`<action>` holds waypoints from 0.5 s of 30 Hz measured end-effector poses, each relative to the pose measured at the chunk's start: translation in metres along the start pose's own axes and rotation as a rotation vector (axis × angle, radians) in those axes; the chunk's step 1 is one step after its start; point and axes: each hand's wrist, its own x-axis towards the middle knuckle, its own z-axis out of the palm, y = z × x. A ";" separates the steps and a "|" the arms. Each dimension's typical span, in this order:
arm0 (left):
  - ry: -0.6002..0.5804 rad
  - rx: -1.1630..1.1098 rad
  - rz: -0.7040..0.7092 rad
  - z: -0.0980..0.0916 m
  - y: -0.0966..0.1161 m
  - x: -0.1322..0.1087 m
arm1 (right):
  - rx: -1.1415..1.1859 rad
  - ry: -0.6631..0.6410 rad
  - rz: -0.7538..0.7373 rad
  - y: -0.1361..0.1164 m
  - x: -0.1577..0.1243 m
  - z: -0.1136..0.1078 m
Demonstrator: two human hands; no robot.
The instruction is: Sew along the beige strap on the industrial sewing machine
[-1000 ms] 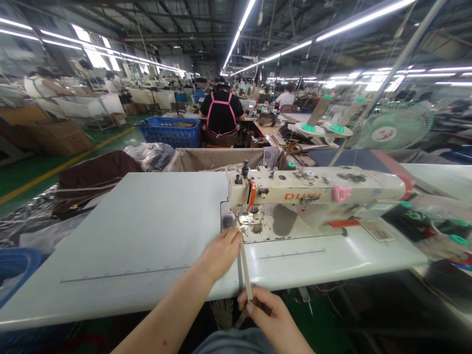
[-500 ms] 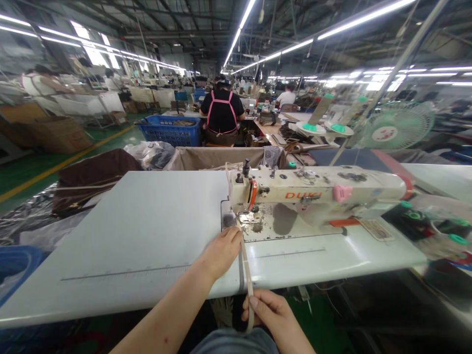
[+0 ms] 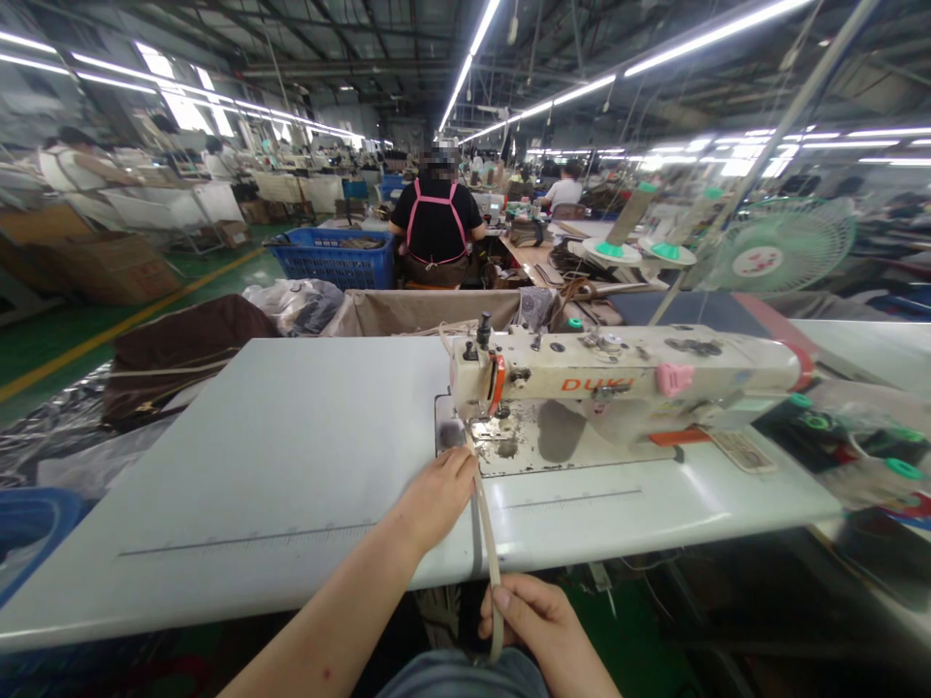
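A narrow beige strap [image 3: 489,528] runs from under the needle area of the sewing machine [image 3: 626,378] down over the table's front edge. My left hand [image 3: 443,490] presses its closed fingers on the strap just in front of the needle plate. Below the edge, near my lap, my right hand [image 3: 528,606] pinches the same strap between thumb and fingers. The strap's lower end hangs past my right hand. Behind the machine head, more thin beige strap [image 3: 451,332] lies bunched.
The pale worktable [image 3: 291,446] has a printed ruler line. Beyond it stand a fabric-lined bin [image 3: 422,312], a blue basket [image 3: 331,257] and a seated co-worker [image 3: 437,223]. Thread cones [image 3: 631,218] and a green fan [image 3: 786,247] are at right. A brown bag [image 3: 181,354] lies left.
The strap between my hands bows slightly more, and a mark across it no longer shows. Both hands stay in nearly the same place. The co-worker ahead has shifted their arms outward a little.
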 end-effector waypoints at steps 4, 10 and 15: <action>-0.015 0.042 0.022 0.000 0.000 0.000 | 0.009 -0.003 0.005 -0.001 0.000 -0.001; 0.030 0.015 -0.034 0.001 0.001 0.000 | 0.022 0.000 -0.013 0.003 0.000 -0.003; -0.012 0.061 0.016 0.003 0.000 0.000 | 0.020 -0.003 -0.002 0.005 0.001 -0.004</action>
